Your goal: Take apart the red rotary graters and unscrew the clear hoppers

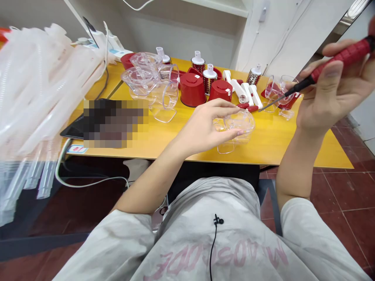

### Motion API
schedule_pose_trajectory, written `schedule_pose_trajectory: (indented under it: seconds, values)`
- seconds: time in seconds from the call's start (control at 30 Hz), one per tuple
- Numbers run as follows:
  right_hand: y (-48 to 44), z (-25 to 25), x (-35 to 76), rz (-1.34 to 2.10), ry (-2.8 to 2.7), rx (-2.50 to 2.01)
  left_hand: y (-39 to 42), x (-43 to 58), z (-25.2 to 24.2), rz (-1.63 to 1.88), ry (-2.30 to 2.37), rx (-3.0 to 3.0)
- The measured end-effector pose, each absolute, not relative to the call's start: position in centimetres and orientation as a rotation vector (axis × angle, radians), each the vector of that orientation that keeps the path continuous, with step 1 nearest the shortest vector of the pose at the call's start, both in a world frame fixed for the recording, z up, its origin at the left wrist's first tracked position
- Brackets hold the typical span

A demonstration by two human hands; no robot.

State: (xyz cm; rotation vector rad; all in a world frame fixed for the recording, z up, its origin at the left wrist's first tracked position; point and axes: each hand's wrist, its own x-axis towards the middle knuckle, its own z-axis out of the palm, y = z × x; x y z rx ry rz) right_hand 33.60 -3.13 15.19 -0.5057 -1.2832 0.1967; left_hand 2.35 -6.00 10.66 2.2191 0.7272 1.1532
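Observation:
My left hand (211, 127) grips a clear plastic housing (247, 124) near the table's front edge, thumb on the near side and fingers over the far side. My right hand (331, 86), raised at the right, is closed around a screwdriver (342, 58) with a red and black handle. The screwdriver's thin shaft points down and left, its tip to the right of the housing and apart from it in the picture. Just behind the housing lie white handle pieces (246, 91) with red parts.
Red cups (192, 89), perforated metal drums (210, 76) with white stems and more clear housings (164, 91) stand behind. Another clear housing with red parts (275, 91) is at the right. Bagged clear tubes (47, 97), a black tablet-like device (73, 127) and a white cable (60, 168) occupy the left.

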Motion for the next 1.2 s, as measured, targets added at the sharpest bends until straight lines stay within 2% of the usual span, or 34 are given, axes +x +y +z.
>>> schedule_pose_trajectory:
  seconds: [0.1, 0.3, 0.83, 1.2]
  values:
    - [0.1, 15.9, 30.5, -0.094, -1.28, -0.25, -6.0, 2.4, 10.6, 1.155, 0.737, 2.203]
    - [3.2, 16.3, 28.6, -0.174, -1.397, -0.165, -6.0, 2.6, 10.4, 1.151, 0.735, 2.167]
    - [-0.1, 16.3, 28.4, 0.034, -1.614, -0.318, -6.3, 2.9, 10.6, 1.141, 0.753, 2.053]
    - [2.0, 16.1, 30.3, 0.092, -1.72, -0.386, -6.3, 3.0, 10.4, 1.162, 0.738, 2.04]
